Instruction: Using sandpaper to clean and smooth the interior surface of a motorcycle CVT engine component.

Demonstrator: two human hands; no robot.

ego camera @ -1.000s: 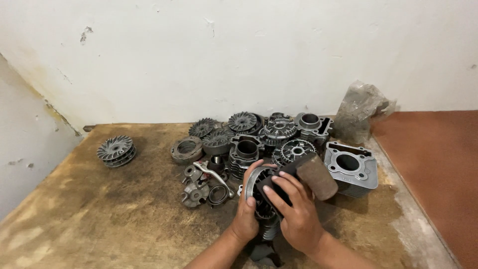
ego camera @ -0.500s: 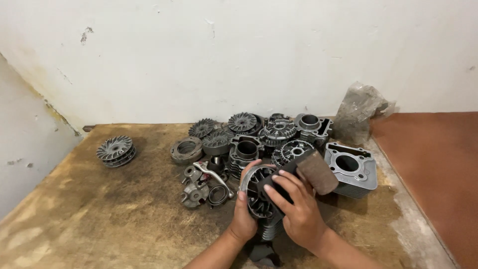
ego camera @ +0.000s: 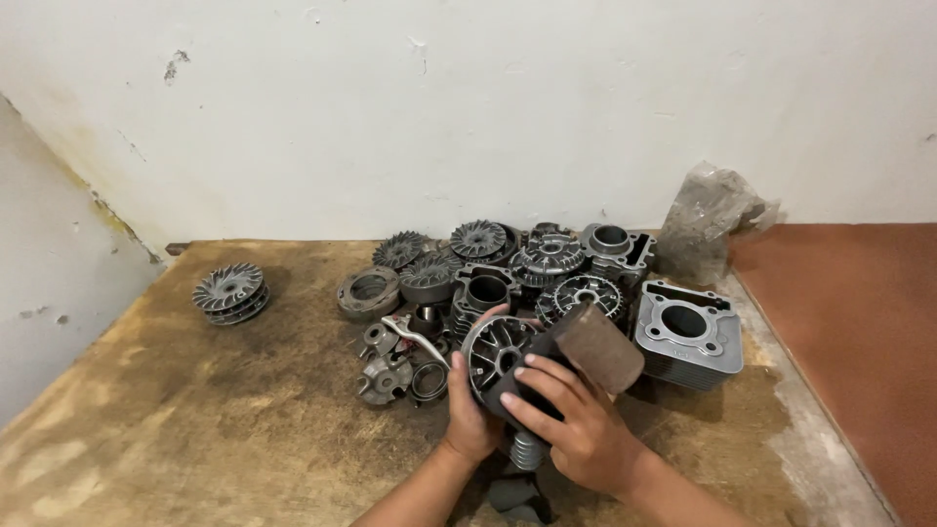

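My left hand (ego camera: 467, 410) grips the rim of a round finned metal disc (ego camera: 496, 349), holding it tilted up off the wooden board. My right hand (ego camera: 571, 420) presses a dark block with a rusty-brown face (ego camera: 595, 344) against the front of that disc. A ribbed grey part (ego camera: 525, 451) shows below both hands. Behind them lies a pile of grey engine parts (ego camera: 532, 259): fan discs, cylinders and housings.
A finned cylinder block (ego camera: 689, 332) stands at the right of the pile. One fan disc (ego camera: 229, 291) lies alone at the far left. A crumpled plastic bag (ego camera: 711, 220) leans on the white wall. Small brackets and rings (ego camera: 400, 361) lie left of my hands. The board (ego camera: 195, 429) meets a red floor (ego camera: 859, 342) at its right edge.
Both hands have lifted and tilted the disc a little up and left. The brown-faced block has swung up to the disc's upper right.
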